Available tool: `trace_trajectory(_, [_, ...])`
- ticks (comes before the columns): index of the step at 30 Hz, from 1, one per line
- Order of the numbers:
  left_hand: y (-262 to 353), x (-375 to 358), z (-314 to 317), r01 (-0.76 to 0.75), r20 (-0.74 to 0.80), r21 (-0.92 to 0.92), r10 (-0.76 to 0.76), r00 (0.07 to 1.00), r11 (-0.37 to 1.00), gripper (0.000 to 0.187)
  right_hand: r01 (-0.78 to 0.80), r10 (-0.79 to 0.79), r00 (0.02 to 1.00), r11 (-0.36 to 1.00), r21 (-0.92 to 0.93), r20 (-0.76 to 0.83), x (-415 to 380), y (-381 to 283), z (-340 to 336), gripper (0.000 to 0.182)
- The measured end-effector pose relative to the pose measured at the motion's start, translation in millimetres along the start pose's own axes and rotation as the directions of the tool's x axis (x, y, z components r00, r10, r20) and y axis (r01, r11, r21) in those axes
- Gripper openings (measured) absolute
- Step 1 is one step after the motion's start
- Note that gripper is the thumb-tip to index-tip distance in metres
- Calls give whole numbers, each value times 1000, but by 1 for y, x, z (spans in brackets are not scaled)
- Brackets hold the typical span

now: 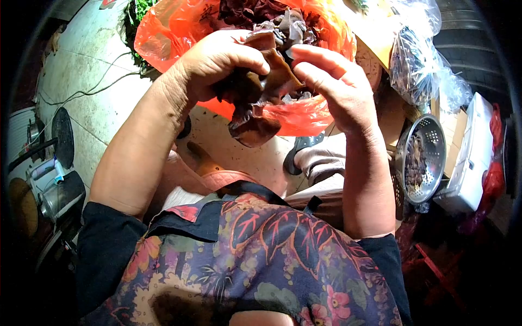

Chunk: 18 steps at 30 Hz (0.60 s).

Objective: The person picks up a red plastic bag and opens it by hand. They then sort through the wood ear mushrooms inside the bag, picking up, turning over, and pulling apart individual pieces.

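A cluster of brown, rubbery wood ear mushroom [280,73] hangs in front of me, with a darker lobe [255,127] at its lower end. My left hand [220,62] is closed around its left side, thumb pressed on top. My right hand [340,87] is at the cluster's right edge, thumb and fingers slightly apart; whether the fingertips touch it is hard to make out. Just beyond and beneath both hands is an open red plastic bag [168,35] with more dark wood ear [253,13] inside.
At right stand a metal colander [432,144] with dark bits in it, a white foam box [470,157] and a clear plastic bag [413,65]. A cable [81,95] crosses the tiled floor at left, near pots [62,193]. Green leaves [142,8] lie beside the red bag.
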State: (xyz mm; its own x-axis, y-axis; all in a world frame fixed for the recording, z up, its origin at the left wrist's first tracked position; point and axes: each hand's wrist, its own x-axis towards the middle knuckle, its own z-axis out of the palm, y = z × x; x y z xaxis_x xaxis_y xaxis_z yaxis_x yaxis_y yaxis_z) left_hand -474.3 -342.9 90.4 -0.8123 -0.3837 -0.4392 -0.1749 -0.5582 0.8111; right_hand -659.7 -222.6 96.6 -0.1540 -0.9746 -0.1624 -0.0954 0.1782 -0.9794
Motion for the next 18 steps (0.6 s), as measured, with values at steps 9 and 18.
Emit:
trace_trajectory(9, [1,4,2,-79,96,-285,110,989,955,48,-141,157,984,973,181,-77,0,2,-9,18])
trace_trajectory(18, [-6,8,5,-165,82,-108,174,981,980,49,-323,304,946,894,311,110,-1,-6,-11,21])
